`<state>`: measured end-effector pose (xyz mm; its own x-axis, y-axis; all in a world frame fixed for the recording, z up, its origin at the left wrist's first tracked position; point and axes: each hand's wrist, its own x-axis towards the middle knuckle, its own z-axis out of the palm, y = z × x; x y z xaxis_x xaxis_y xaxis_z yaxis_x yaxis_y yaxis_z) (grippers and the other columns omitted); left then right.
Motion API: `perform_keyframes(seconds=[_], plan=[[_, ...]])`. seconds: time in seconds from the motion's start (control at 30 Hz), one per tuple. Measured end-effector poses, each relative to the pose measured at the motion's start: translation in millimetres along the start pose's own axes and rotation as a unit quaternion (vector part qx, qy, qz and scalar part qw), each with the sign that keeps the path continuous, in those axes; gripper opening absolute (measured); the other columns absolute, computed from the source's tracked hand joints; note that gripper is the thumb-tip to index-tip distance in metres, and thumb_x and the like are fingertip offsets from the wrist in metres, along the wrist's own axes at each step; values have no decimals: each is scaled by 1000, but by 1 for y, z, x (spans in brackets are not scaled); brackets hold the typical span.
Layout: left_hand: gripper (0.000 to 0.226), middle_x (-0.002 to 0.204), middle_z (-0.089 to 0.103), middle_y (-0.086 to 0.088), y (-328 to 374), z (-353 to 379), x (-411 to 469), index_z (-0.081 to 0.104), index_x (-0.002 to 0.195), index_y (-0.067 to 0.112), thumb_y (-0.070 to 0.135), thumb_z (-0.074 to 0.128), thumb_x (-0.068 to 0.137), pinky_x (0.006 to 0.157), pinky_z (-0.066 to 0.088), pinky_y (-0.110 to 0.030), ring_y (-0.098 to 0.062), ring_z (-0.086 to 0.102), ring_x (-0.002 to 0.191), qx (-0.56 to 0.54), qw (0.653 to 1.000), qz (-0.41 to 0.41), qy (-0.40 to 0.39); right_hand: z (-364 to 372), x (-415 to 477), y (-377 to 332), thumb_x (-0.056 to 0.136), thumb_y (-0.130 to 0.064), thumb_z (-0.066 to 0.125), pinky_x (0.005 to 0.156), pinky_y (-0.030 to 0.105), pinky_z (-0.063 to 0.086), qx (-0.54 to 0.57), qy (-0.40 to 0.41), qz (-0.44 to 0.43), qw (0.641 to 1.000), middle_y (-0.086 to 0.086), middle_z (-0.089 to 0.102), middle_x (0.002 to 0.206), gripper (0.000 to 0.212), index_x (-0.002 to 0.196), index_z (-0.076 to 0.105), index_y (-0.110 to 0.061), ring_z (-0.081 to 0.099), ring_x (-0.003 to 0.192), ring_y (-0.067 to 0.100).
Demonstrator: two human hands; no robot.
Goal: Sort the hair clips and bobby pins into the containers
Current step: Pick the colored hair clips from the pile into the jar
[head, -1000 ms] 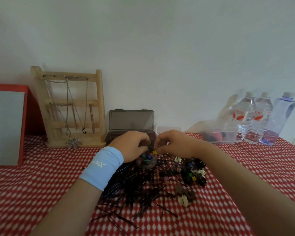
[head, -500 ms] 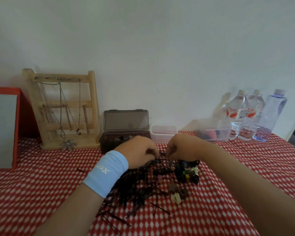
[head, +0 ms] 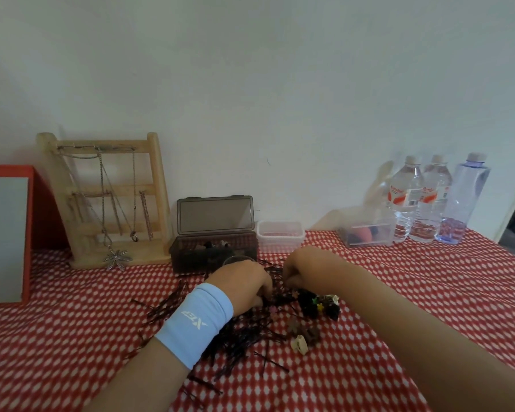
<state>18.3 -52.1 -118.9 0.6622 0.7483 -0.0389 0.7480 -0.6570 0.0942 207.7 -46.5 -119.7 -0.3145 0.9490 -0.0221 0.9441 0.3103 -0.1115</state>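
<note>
A heap of black bobby pins [head: 244, 334] lies on the red checked tablecloth [head: 72, 337]. To its right sits a cluster of small hair clips [head: 318, 304], with a beige clip [head: 299, 344] nearer me. My left hand [head: 241, 282], with a light blue wristband, rests on the far end of the heap, its fingers curled downward. My right hand [head: 302, 267] is close beside it, knuckles up and fingers curled under. What either hand holds is hidden. The rim of a small clear cup [head: 235, 258] shows just behind my left hand.
An open dark plastic box [head: 191, 257] and a small clear container [head: 280, 236] stand behind the hands. A wooden necklace stand [head: 107, 203] and a red-framed mirror [head: 3, 233] are at the left. At the right are a clear box [head: 366, 233] and water bottles [head: 428, 203].
Both hands have come down from the small cup of coloured clips onto the pin heap. The cup now sits behind my left hand. My view has shifted a little.
</note>
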Motion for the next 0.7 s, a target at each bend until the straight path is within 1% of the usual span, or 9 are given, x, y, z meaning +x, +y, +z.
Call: perform_keyframes(seconds=[0.1,0.2,0.3,0.37,0.4,0.47,0.53,0.6,0.7], plan=[[15,113,64,4,-2,-2,-1,73,102,24,26,66,90,83,45,-24,-17,61,101,-6,1000,2,15,-4,-4,3,91,-23,69,82,17,52,50,26,-12,998,-11,71,98,12,102,76,-24,63,85,2],[12,108,66,9,-5,-6,-4,72,99,25,27,67,89,81,45,-22,-11,61,95,-17,999,3,38,-12,-5,8,86,-21,73,69,7,44,94,62,-11,994,-18,68,87,11,95,74,-27,61,80,-4],[20,107,66,12,-9,-9,-6,68,108,29,26,66,89,85,51,-26,-7,61,93,-53,997,0,50,-17,-6,9,85,-23,75,72,11,46,103,54,-18,993,-20,65,88,22,105,73,-32,59,81,-3],[30,104,64,15,-11,-9,-6,64,118,34,25,65,90,85,50,-24,-6,60,94,-74,995,6,61,-20,-7,8,87,-25,73,76,15,46,85,20,-21,996,-22,65,86,19,105,76,-31,59,81,-4],[30,102,60,17,-12,-9,-5,64,120,35,27,64,91,85,48,-23,-6,59,95,-70,995,12,66,-21,-7,7,88,-26,73,79,17,46,75,-3,-19,997,-22,66,86,16,103,77,-30,60,82,-4],[25,97,51,19,-13,-8,-4,67,118,34,31,62,93,84,44,-22,-6,56,95,-58,996,20,70,-20,-8,4,87,-27,75,84,21,48,57,-44,-10,997,-19,69,91,13,100,77,-28,62,85,-1],[21,96,49,19,-14,-7,-3,69,113,33,33,63,92,84,44,-22,-6,55,93,-69,995,24,67,-17,-8,1,85,-26,78,83,21,48,48,-65,-4,997,-16,70,93,14,99,76,-27,61,84,-1],[20,101,56,19,-14,-5,-3,68,109,35,32,67,89,84,46,-22,-4,55,90,-96,993,21,69,-15,-7,-2,84,-24,79,84,21,50,43,-65,-7,997,-14,70,93,15,99,77,-26,61,83,0],[22,108,65,17,-15,-4,-3,68,107,35,30,71,86,78,45,-18,2,55,81,-117,990,16,78,-15,-7,-6,85,-24,78,88,25,52,23,-58,-7,998,-12,71,95,16,101,76,-24,63,86,5]])
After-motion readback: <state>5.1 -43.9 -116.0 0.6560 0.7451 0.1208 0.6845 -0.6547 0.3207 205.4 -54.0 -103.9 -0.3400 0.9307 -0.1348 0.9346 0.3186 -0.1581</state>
